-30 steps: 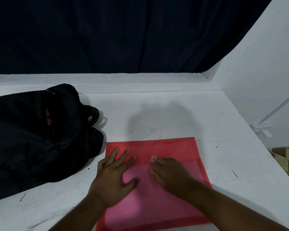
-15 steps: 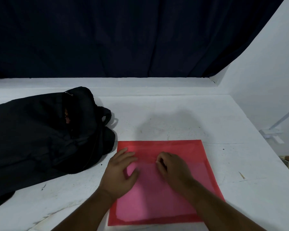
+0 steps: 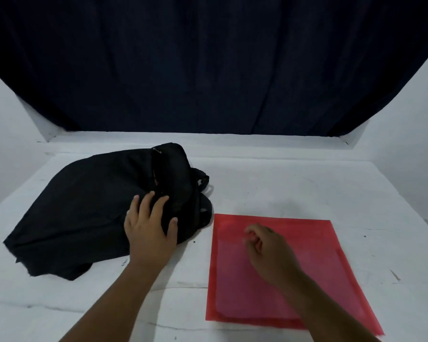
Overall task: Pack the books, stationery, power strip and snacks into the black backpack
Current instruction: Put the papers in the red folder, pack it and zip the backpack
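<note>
Two things lie in front of me on the white table (image 3: 282, 183): the black backpack (image 3: 84, 206) on my left and a red plastic folder (image 3: 319, 262) on my right. The backpack lies on its side, slumped and fairly flat, with its top end toward the folder and a carry loop (image 3: 203, 180) sticking out at that end. A zipper opening (image 3: 158, 169) runs across the upper part of the bag and stands slightly apart; a thin strip of something orange shows inside it, too small for me to tell what it is. The near corner of the bag sits just beside the folder's far left corner, and I cannot tell whether they touch.

My left hand (image 3: 150, 228) rests on the backpack near its top end, fingers spread and fairly straight, thumb out to the right, palm down on the fabric. It grips nothing.

My right hand (image 3: 265, 245) is over the upper middle of the folder, fingers curled loosely inward toward the palm. It is blurred, so I cannot tell whether it holds anything or whether it touches the folder. The folder lies flat, translucent, with a paler pink sheet showing through its lower part.

A dark curtain (image 3: 208, 70) hangs behind the table.
</note>
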